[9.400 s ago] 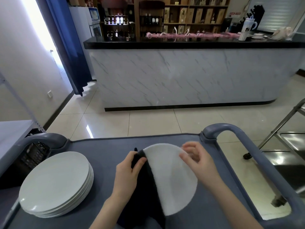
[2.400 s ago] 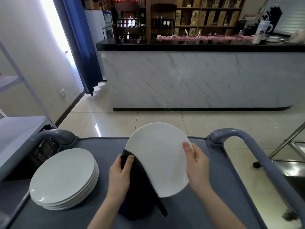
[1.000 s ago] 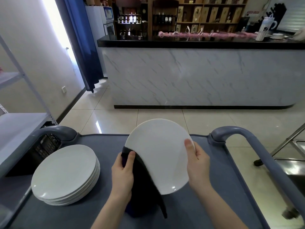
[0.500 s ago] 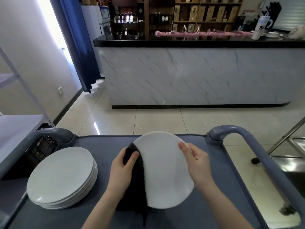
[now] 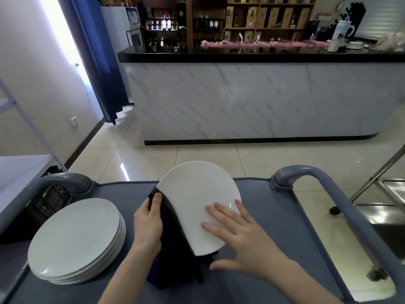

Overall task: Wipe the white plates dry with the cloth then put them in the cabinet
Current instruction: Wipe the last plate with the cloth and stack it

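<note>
Right hand (image 5: 238,242) drops its earlier rim pinch and lies flat, fingers spread, on the tilted white plate (image 5: 197,194) over the cart (image 5: 274,216), while left hand (image 5: 148,227) clamps the dark cloth (image 5: 175,255) on its left edge: wiping likely continues, stack (image 5: 74,235) at left waits.

A cart (image 5: 274,216) fills the foreground, with a handle rising at each far corner. On its left side sits a stack of plates (image 5: 74,240). At the middle a single plate (image 5: 197,194) tilts above the cart top, with a cloth (image 5: 175,253) under it and to its left. The left hand (image 5: 148,224) grips the cloth at the plate's left edge. The right hand (image 5: 238,240) lies flat on the plate's near right part. A basket (image 5: 50,202) sits behind the left handle, beside a rack (image 5: 19,172). Across the floor (image 5: 263,159) stands a counter (image 5: 252,99), with a mug (image 5: 339,36) on its right end. Shelves (image 5: 263,16) stand behind the counter and a curtain (image 5: 98,62) hangs to its left.
</note>
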The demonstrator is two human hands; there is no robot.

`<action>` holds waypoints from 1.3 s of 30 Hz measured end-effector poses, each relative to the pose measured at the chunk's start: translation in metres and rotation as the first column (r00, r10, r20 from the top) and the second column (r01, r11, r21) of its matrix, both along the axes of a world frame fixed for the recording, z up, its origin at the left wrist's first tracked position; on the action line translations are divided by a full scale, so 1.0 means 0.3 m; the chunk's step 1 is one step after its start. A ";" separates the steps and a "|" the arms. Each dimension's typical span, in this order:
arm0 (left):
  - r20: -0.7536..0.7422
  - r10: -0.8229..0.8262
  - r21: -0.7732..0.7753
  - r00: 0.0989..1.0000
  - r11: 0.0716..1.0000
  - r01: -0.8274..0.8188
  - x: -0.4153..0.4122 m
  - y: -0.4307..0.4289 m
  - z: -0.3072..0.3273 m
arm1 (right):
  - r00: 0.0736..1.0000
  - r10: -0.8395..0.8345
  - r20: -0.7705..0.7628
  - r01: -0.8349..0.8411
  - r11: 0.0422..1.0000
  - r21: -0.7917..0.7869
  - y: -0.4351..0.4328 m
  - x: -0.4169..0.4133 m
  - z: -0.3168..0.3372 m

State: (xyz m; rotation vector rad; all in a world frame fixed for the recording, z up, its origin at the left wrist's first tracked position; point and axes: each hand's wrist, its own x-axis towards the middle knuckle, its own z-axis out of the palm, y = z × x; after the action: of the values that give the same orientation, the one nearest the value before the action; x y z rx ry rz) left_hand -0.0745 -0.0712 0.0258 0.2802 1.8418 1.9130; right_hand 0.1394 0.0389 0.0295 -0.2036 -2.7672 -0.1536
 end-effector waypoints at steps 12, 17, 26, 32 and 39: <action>0.253 -0.061 -0.036 0.965 0.997 0.073 -0.008 0.002 0.020 | 0.985 0.092 -0.144 -0.076 0.990 0.115 0.035 -0.002 -0.012; 0.246 -0.039 0.005 0.968 0.999 0.039 0.029 -0.002 0.009 | 0.984 0.029 -0.174 -0.031 0.999 -0.010 0.015 -0.007 -0.027; -0.068 -0.146 0.105 0.987 0.983 0.152 0.184 0.035 0.035 | 0.945 -0.296 -0.139 0.055 0.563 -0.825 -0.094 -0.073 0.022; -0.328 -0.304 0.045 0.894 0.941 0.337 0.235 0.052 0.040 | 0.849 -0.498 -0.176 -0.110 0.159 -0.981 -0.140 -0.099 0.042; -0.557 -0.476 -0.198 0.681 0.872 0.448 0.289 0.004 0.027 | 0.757 -0.650 -0.065 -0.252 -0.199 -0.947 -0.095 -0.107 0.103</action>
State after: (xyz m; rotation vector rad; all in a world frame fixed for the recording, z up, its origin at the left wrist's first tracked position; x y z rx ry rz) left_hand 0.0123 -0.0699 0.0340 1.3343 1.9088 1.5023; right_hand 0.1072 0.0103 0.0605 -0.9598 -1.3610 1.8230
